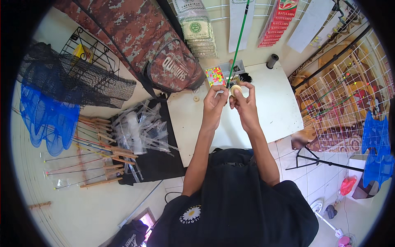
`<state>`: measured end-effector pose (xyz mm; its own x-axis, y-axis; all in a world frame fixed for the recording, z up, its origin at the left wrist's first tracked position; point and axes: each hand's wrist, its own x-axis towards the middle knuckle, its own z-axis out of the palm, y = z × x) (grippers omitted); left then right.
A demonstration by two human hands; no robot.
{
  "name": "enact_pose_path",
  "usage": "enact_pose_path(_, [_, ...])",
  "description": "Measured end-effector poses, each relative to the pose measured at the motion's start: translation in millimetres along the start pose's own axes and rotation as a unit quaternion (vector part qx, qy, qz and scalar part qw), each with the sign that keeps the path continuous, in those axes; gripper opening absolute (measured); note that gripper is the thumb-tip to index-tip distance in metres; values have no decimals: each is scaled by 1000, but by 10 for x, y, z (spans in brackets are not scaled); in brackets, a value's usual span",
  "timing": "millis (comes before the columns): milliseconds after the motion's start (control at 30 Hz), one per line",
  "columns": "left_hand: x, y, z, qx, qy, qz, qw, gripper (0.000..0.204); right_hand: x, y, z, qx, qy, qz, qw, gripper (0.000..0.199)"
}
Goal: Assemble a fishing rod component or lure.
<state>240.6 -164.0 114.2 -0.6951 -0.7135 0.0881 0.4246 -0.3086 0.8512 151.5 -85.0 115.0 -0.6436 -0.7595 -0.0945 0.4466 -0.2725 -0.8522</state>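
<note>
Both my hands are raised together over the white table (275,96). My left hand (214,103) is closed, with thumb and fingers pinching the lower end of a thin green fishing rod (239,43) that slants up and away. Beside it my right hand (247,106) grips a cream-coloured round spool (235,90) between thumb and curled fingers. The spool sits close to the rod's lower end; whether the two are joined I cannot tell. Any line between them is too fine to make out.
Behind my hands are a grey compartment tray (237,66), a box of bright fishing floats (214,75) and a black bristly bundle (245,77). A black cylinder (272,61) stands at the table's far right. A camouflage rod bag (173,61) leans at left, above clear plastic sleeves (140,127).
</note>
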Motion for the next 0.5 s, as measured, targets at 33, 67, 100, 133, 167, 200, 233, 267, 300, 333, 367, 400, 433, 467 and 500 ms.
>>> enact_pose_path(33, [7,-52,-55,9,4,0,1000,12,11,6,-6,8,6,-11,1000,29])
enact_pose_path(67, [16,-56,-63,18,9,-1,1000,12,22,7,-20,8,6,-13,1000,29])
enact_pose_path(100, [20,-66,-66,18,7,0,1000,12,32,2,-36,-24,0,-15,1000,29])
enact_pose_path(133, [20,-76,-67,34,-2,12,999,14,38,-8,-48,-56,-5,-18,998,29])
enact_pose_path(167, [17,-76,-77,51,-9,24,998,15,21,-41,-30,-85,-4,-8,996,31])
enact_pose_path(200, [15,-81,-86,52,-9,25,998,15,16,-31,-20,-85,-5,-8,996,31])
enact_pose_path(233, [13,-91,-95,65,-16,38,997,16,11,-20,-5,-82,-20,-14,996,33])
enact_pose_path(267, [16,-94,-87,78,-25,51,995,17,5,-26,-2,-79,-33,-22,996,34])
enact_pose_path(300, [17,-93,-84,78,-26,51,995,17,7,-12,-19,-79,-33,-24,996,34])
enact_pose_path(333, [18,-92,-84,73,-24,46,996,19,16,20,-52,-71,-46,-21,996,36])
enact_pose_path(367, [15,-84,-83,68,-20,40,997,20,10,11,-40,-62,-60,-16,996,38])
enact_pose_path(400, [13,-78,-82,68,-20,40,997,20,-11,-12,-40,-62,-60,-17,996,38])
enact_pose_path(433, [11,-71,-79,74,-24,44,996,22,-40,-46,-42,-95,-79,-34,992,36])
enact_pose_path(467, [9,-63,-75,80,-27,47,995,25,-59,-78,-29,-128,-98,-51,986,35])
enact_pose_path(500, [13,-69,-89,80,-27,48,995,25,-56,-79,-27,-128,-99,-52,985,35])
